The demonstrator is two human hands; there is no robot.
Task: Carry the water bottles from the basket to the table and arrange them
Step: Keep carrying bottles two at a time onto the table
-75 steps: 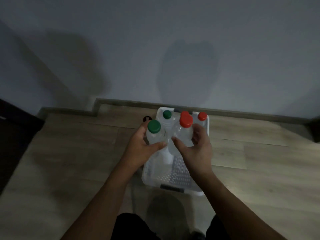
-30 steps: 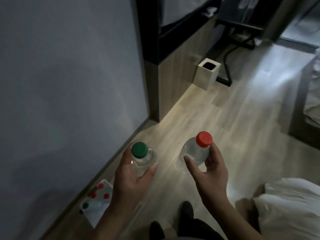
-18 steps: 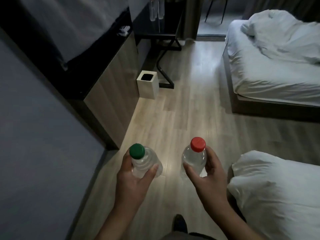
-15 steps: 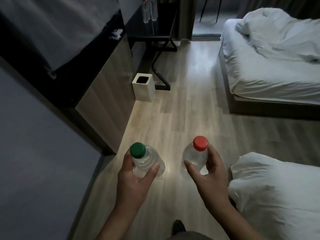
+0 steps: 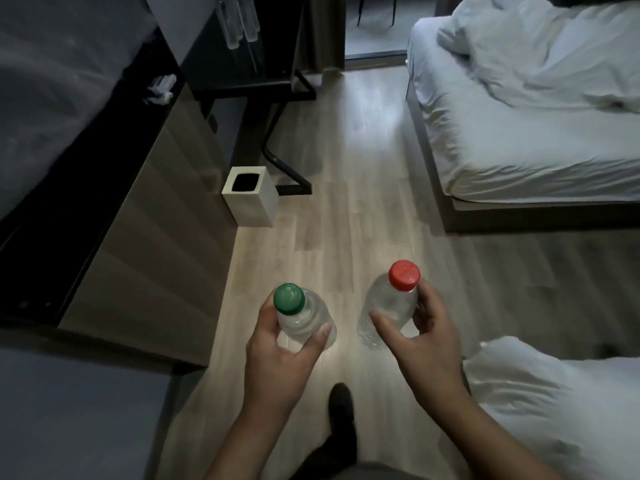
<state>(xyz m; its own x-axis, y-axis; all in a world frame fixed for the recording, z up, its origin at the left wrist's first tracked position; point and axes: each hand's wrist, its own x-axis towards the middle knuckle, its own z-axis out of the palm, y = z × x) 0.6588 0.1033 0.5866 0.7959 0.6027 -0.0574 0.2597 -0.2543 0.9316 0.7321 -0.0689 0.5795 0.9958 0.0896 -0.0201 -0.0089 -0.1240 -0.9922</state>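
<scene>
2 bottles in hand: clear plastic water bottle with green cap (image 5: 300,318); clear plastic water bottle with red cap (image 5: 389,308).
Bottle position: both carried in mid-air above the pale wood-plank floor (image 5: 346,216), near each other but apart, green left, red right.
Long axis: roughly upright, caps up and tipped a little toward the camera.
Left hand (image 5: 280,362): wrapped round the green-capped body, thumb across the front, fingers behind.
Right hand (image 5: 420,344): curled round the red-capped body just below the cap, thumb in front.
Direction to goal: dark black-framed table (image 5: 252,81) lies ahead and up-left, well apart from both hands; seemingly 2 clear bottles (image 5: 239,22) already standing on it.
Nearer hand: left, being on the table's side; likely first to set down.
Path: open floor between, past the white square waste bin (image 5: 250,197) and wood-fronted dark cabinet (image 5: 166,216) on the left.
Right side: 2 white-sheeted beds, far (image 5: 526,133) and near (image 5: 561,403).
Basket: not in view.
</scene>
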